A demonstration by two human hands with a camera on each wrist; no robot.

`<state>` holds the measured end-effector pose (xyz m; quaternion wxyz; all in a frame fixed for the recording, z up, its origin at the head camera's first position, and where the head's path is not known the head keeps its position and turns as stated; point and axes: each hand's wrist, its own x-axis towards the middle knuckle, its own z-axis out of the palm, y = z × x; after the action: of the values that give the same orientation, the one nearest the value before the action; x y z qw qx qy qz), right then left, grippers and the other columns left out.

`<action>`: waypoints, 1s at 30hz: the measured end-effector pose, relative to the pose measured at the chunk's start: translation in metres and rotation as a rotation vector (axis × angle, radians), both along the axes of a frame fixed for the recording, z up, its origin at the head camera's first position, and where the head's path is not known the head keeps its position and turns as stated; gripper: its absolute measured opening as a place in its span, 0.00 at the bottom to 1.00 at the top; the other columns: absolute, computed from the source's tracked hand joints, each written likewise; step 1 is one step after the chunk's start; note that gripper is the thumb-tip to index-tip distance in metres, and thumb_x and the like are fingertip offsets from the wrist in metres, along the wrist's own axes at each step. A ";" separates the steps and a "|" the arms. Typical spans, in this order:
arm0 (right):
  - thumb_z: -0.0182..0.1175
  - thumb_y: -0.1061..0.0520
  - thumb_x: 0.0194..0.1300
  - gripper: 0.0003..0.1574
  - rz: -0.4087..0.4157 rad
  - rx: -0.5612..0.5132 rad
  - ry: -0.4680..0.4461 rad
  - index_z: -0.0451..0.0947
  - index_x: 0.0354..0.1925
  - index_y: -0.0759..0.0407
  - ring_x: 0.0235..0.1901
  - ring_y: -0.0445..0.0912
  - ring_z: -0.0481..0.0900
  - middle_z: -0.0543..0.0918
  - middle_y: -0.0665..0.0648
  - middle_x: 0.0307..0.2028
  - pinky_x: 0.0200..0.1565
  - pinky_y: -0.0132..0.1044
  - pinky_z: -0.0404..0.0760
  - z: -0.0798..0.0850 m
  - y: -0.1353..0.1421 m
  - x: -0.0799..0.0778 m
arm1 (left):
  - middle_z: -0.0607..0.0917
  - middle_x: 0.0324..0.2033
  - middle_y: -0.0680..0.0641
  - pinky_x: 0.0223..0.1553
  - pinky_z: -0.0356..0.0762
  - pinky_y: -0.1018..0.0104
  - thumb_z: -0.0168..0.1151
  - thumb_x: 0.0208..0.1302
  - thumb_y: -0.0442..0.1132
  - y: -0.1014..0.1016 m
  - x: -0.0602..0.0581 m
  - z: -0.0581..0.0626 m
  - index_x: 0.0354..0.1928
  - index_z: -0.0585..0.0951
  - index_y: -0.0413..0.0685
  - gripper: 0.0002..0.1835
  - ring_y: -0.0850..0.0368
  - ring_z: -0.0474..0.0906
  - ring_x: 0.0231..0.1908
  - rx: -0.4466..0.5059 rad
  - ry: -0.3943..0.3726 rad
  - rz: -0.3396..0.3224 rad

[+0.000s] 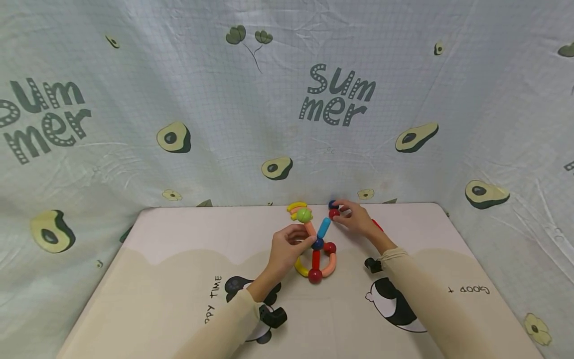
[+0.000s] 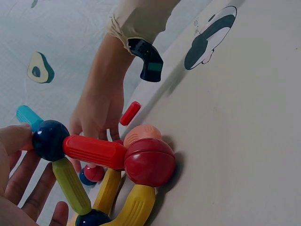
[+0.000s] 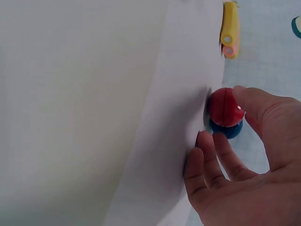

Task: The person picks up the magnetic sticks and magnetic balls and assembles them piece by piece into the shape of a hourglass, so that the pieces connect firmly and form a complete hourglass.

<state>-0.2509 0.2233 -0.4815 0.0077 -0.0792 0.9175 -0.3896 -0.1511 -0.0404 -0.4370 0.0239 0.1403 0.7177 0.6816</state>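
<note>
My left hand [image 1: 286, 252] holds an upright construction of magnetic balls and sticks, its thumb and fingers at the dark blue ball [image 2: 50, 140]. From that ball run a light blue stick [image 1: 324, 228], a red stick [image 2: 94, 149] and a yellow-green stick [image 2: 71, 186]. Lower on the construction are a big red ball [image 1: 315, 275] and curved yellow [image 2: 136, 207] and salmon [image 1: 331, 265] pieces. A green ball [image 1: 304, 215] appears behind the left fingers. At the table's back edge my right hand [image 1: 356, 219] pinches a loose red ball [image 3: 226, 107], beside a blue ball [image 3: 230, 128].
Curved yellow pieces [image 3: 229, 23] lie at the back edge, left of the right hand. A loose red stick [image 2: 130, 113] lies near the right wrist. Behind the table [image 1: 170, 279] hangs a printed cloth [image 1: 215, 109].
</note>
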 end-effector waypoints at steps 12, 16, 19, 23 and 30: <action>0.67 0.60 0.69 0.20 -0.024 0.022 -0.004 0.76 0.57 0.58 0.48 0.60 0.81 0.83 0.66 0.51 0.52 0.53 0.82 -0.004 -0.004 0.003 | 0.89 0.44 0.39 0.46 0.79 0.72 0.69 0.67 0.33 0.000 0.000 0.000 0.50 0.84 0.36 0.12 0.45 0.85 0.47 -0.007 -0.003 0.000; 0.67 0.60 0.69 0.20 -0.035 0.018 -0.014 0.73 0.55 0.57 0.47 0.57 0.80 0.83 0.65 0.50 0.51 0.51 0.82 -0.005 -0.003 0.003 | 0.89 0.44 0.39 0.47 0.79 0.71 0.69 0.67 0.33 0.000 0.001 0.001 0.50 0.84 0.36 0.12 0.46 0.85 0.47 0.000 -0.006 0.002; 0.67 0.60 0.69 0.20 -0.037 0.019 -0.015 0.73 0.55 0.57 0.47 0.57 0.80 0.83 0.65 0.50 0.52 0.51 0.81 -0.006 -0.002 0.003 | 0.89 0.44 0.39 0.47 0.79 0.71 0.69 0.67 0.33 0.001 0.001 0.001 0.51 0.84 0.36 0.12 0.46 0.85 0.47 -0.001 -0.003 0.002; 0.67 0.60 0.69 0.21 -0.035 0.031 -0.016 0.74 0.57 0.57 0.48 0.57 0.80 0.83 0.65 0.50 0.52 0.52 0.82 -0.006 -0.002 0.003 | 0.89 0.44 0.39 0.47 0.79 0.71 0.69 0.67 0.33 0.001 0.001 0.001 0.51 0.84 0.36 0.13 0.46 0.85 0.47 -0.004 -0.007 0.003; 0.67 0.59 0.69 0.21 -0.005 0.060 -0.008 0.78 0.58 0.57 0.48 0.57 0.82 0.84 0.63 0.49 0.50 0.51 0.82 -0.005 -0.001 0.004 | 0.89 0.44 0.39 0.46 0.79 0.71 0.70 0.67 0.33 0.001 0.001 0.002 0.51 0.83 0.37 0.13 0.45 0.85 0.47 -0.004 -0.016 0.001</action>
<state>-0.2465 0.2228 -0.4867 0.0127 -0.0750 0.9290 -0.3622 -0.1500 -0.0393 -0.4354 0.0296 0.1346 0.7188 0.6814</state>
